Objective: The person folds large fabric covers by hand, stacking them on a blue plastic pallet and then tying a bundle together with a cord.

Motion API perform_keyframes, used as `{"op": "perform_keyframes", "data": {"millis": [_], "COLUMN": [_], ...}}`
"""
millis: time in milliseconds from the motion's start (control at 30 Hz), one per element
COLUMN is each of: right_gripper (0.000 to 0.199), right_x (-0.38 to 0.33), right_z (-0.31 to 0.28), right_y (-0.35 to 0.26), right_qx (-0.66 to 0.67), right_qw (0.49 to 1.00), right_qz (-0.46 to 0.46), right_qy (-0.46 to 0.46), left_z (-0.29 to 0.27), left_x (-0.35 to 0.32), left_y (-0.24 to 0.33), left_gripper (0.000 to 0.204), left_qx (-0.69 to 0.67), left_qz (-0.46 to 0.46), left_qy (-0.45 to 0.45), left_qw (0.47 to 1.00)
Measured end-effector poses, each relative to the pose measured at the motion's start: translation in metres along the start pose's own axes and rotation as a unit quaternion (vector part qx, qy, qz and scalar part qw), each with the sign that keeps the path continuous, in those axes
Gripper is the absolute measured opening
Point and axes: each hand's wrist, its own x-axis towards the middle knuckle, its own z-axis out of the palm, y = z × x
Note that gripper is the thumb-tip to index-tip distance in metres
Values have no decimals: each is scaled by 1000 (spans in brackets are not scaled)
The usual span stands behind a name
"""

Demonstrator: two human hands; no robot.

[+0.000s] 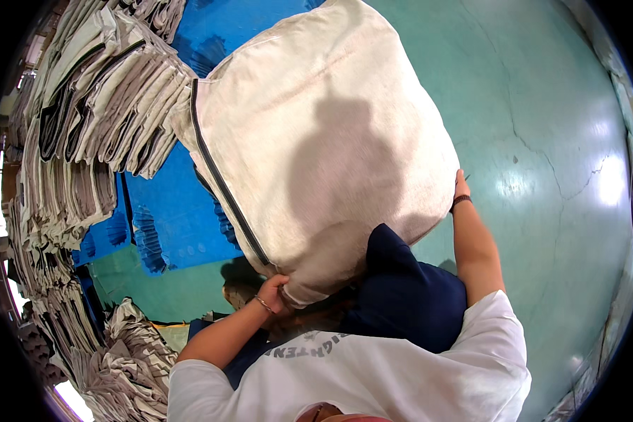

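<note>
A large cream fabric cover (260, 148) with a dark zip along its left edge is spread out in front of me, and my shadow falls across it. Its near left corner, by the end of the zip, is pinched in my left hand (273, 293). My right hand (461, 186) grips the right edge, with most of its fingers hidden by the cloth. The near edge of the cover hangs close to my raised knee in dark blue trousers (415, 295).
To the left stand tall piles of folded cream covers (119, 105), several with dark zips. Blue sheeting (183, 225) with dark scuffed patches lies under the cover's left side. A crumpled heap of fabric (137, 352) sits at the lower left. The green floor (541, 232) is cracked.
</note>
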Motion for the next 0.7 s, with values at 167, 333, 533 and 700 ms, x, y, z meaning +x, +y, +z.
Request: {"op": "perform_keyframes", "data": {"millis": [167,333,533,700], "right_gripper": [50,50,49,46], "right_x": [-12,-6,-38,-62], "right_z": [10,10,7,-32], "right_y": [16,23,-26,-14], "right_qx": [-47,68,162,146], "right_qw": [999,987,957,973], "right_qz": [0,-76,-28,-43], "right_qy": [-22,-123,-237,-175], "left_z": [19,68,79,38], "left_x": [3,-5,-10,-44], "left_y": [-24,-44,-39,-13], "left_gripper": [40,48,45,41], "left_qx": [-93,4,-12,85], "left_qz": [35,1,29,-52], "left_qy": [24,176,123,30], "left_qw": [995,984,992,995]}}
